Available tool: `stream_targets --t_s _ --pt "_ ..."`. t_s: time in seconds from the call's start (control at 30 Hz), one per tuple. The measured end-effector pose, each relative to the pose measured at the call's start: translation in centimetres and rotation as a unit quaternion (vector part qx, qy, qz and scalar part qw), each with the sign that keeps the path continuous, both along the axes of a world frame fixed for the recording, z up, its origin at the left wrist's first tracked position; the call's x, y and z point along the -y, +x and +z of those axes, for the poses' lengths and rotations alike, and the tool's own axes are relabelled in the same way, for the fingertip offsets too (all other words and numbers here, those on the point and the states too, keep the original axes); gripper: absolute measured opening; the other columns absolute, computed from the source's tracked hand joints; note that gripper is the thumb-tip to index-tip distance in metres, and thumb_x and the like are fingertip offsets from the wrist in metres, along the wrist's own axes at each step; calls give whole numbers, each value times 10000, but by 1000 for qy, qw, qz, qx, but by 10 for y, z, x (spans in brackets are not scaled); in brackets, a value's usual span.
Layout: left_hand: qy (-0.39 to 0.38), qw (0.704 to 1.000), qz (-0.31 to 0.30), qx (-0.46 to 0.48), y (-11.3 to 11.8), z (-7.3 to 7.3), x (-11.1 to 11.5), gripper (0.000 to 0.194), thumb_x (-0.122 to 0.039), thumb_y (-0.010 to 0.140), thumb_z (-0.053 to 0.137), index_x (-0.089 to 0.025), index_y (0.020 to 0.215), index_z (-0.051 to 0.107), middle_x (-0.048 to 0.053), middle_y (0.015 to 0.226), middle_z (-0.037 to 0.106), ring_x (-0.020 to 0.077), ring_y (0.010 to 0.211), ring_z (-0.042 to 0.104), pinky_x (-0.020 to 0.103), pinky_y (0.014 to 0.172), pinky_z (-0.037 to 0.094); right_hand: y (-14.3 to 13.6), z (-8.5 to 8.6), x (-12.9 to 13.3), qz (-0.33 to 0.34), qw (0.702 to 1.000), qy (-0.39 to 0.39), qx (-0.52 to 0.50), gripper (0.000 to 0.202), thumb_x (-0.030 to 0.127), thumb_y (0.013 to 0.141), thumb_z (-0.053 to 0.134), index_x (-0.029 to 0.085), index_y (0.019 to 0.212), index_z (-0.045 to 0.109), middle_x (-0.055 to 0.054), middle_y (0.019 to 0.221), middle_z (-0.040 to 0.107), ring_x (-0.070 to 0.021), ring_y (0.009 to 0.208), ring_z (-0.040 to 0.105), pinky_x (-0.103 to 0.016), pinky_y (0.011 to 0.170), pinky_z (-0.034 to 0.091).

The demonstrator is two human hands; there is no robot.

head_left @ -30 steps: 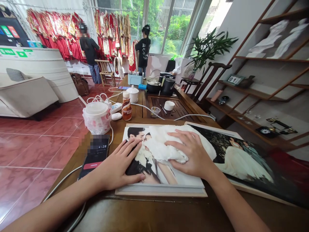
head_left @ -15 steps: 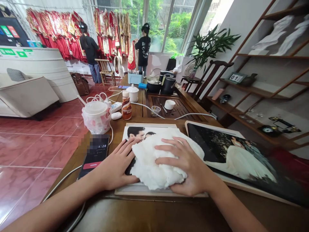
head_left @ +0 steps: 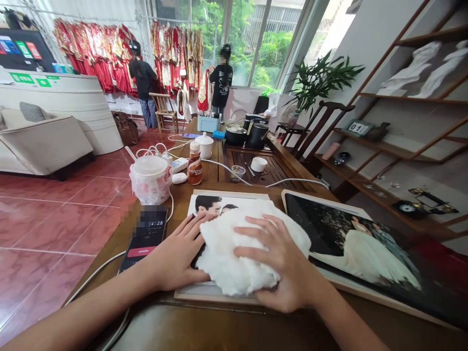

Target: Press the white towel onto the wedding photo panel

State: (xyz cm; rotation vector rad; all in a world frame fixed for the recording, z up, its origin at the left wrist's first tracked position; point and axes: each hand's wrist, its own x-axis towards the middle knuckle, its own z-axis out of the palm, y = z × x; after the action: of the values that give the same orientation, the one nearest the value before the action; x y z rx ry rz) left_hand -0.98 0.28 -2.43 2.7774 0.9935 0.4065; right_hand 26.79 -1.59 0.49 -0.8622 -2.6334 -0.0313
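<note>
A bunched white fluffy cloth (head_left: 234, 253) lies over a framed photo print (head_left: 208, 202) on the wooden table. My right hand (head_left: 281, 258) grips the cloth from its right side, fingers spread over the top and thumb at the lower edge. On the left part of the print, my left hand (head_left: 181, 256) lies flat with its fingers stretched out, beside the cloth's left edge. The cloth hides much of the picture. To the right sits a second framed photo (head_left: 365, 243), showing a wide pale dress on a dark ground.
A phone (head_left: 144, 234) with a cable lies at the left, below a plastic-wrapped tub (head_left: 149, 178). Farther back are a brown bottle (head_left: 195, 165), a lidded white cup (head_left: 204, 146) and a tea tray (head_left: 281, 170). Two people stand by hanging garments.
The view has tilted slightly, so the scene sits a little lower and to the right. My right hand and the cloth have shifted very slightly; my left hand stays on the print.
</note>
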Motion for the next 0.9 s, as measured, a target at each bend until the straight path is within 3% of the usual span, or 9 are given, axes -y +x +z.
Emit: stream_targets --t_s 0.13,0.33,0.47,0.6,0.73,0.9 --pt "-1 1000 -2 2 1 -1 0 925 -477 822 699 -160 1547 221 139 1599 192 348 1470 94 542 1172 192 0 -1 0 9 1000 -17 8 596 306 599 641 319 1190 564 -30 1398 513 -346 1335 369 -576 1071 180" --pt "-12 1000 8 11 2 6 0 838 -601 916 540 -189 1558 193 106 1603 197 317 1468 147 510 1184 171 25 0 -17 -57 998 9 -2 518 326 658 695 303 1164 590 -56 1378 519 -351 1316 392 -543 1033 272" --pt "-31 998 24 47 -1 15 -2 653 -498 975 496 -253 1534 262 72 1563 298 277 1416 305 437 1145 295 28 1 -17 -63 998 20 -7 511 324 663 708 302 1161 595 -59 1369 520 -361 1296 408 -538 1016 296" --pt "63 985 156 35 -4 19 -7 521 -458 991 424 -162 1419 444 133 1357 513 311 1251 479 465 1033 393 28 0 -16 -64 998 18 -4 503 326 663 712 301 1153 597 -59 1366 521 -363 1291 411 -542 1013 296" --pt "160 934 312 -64 -12 12 -17 632 -496 997 338 -14 1384 464 227 1234 582 396 1161 512 523 937 400 29 -1 -17 -65 998 16 -4 493 329 667 712 299 1146 598 -61 1364 522 -361 1290 409 -544 1012 291" --pt "169 919 331 -135 -20 4 -23 584 -468 1005 296 -30 1281 567 236 1154 650 400 1099 566 515 893 396 28 0 -16 -66 998 18 -6 509 330 663 714 302 1157 594 -55 1371 513 -359 1295 402 -545 1017 288"
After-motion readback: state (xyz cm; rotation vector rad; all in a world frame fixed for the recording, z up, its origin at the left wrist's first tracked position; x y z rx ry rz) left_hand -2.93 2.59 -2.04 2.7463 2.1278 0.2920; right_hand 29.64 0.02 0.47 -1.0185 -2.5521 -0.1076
